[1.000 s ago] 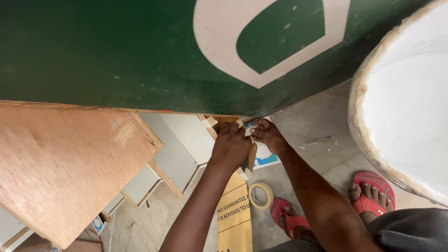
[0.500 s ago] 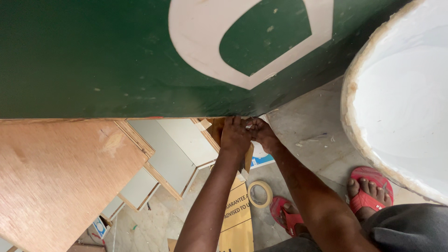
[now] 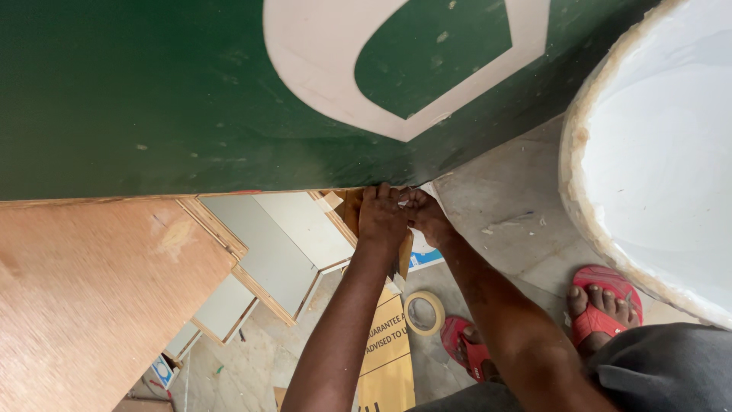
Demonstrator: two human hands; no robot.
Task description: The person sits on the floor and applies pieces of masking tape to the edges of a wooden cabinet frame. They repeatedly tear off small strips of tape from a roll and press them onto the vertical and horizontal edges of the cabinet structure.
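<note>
Both hands moved in tighter: left hand (image 3: 381,217) and right hand (image 3: 425,217) pinch closed at green board (image 3: 152,91) lower edge; grasped item unclear. Risk: fingers slip, board edge scrapes knuckles.

Green board (image 3: 152,99) with big white curved shape, fills top of view, lying flat, raw wood edge along its near side. Small pale scrap (image 3: 402,202) at that edge, pinched between both hands; details too small.
</note>
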